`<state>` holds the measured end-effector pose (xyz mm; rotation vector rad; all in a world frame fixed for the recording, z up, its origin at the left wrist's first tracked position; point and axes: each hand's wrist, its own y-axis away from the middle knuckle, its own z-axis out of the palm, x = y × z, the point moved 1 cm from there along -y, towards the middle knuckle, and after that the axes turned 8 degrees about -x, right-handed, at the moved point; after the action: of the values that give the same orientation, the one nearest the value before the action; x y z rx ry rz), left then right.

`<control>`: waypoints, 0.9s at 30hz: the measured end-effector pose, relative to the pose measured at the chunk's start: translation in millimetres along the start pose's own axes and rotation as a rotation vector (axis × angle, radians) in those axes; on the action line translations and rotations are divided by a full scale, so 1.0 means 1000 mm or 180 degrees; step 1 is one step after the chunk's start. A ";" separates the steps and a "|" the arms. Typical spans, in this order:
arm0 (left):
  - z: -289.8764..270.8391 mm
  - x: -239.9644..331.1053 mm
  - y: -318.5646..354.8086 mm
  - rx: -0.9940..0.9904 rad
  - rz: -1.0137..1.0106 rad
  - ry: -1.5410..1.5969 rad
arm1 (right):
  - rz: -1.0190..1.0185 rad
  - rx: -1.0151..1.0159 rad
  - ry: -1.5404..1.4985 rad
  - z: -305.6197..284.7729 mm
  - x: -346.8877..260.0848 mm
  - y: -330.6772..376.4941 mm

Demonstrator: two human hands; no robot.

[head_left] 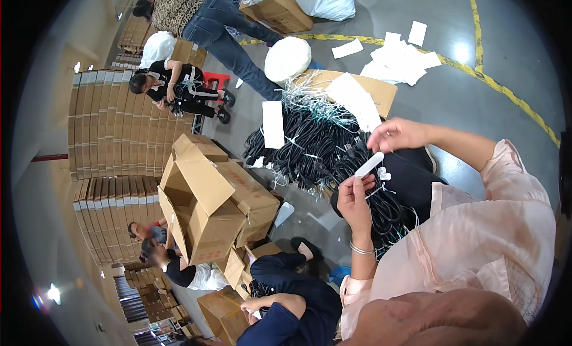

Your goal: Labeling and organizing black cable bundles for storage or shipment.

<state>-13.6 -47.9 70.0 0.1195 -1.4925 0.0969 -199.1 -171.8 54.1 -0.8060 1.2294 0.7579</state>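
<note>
My left hand, with bangles at the wrist, is closed on one end of a white strip with rounded ends. By its other end is my right hand, fingers curled together; whether they pinch anything is hidden. Below the strip, a bundle of black cables lies across my dark trousers, with a small white tag beside it. Just left of my hands rises a large heap of black cables with silvery ties and wire ends. White sheets of paper rest on the heap.
Open cardboard boxes stand to the left. A co-worker in dark blue sits at the lower edge, another sits by a red stool, and one in jeans bends over. Loose papers lie on the floor near yellow lines.
</note>
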 end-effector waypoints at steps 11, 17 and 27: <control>-0.035 0.008 0.037 0.0229 -0.0183 -0.0352 | 0.0848 0.1084 -0.0859 -0.027 0.048 0.045; -0.043 0.001 0.031 0.0273 -0.0178 -0.0342 | 0.0972 0.1200 -0.1418 -0.009 0.065 0.024; -0.013 -0.007 0.007 -0.0243 0.0004 -0.1854 | 0.0041 0.0929 -0.0308 0.014 0.049 -0.007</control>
<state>-2.1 -38.8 61.8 0.0886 -2.0749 0.0036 -178.0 -160.1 9.0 -0.5172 1.2240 0.6027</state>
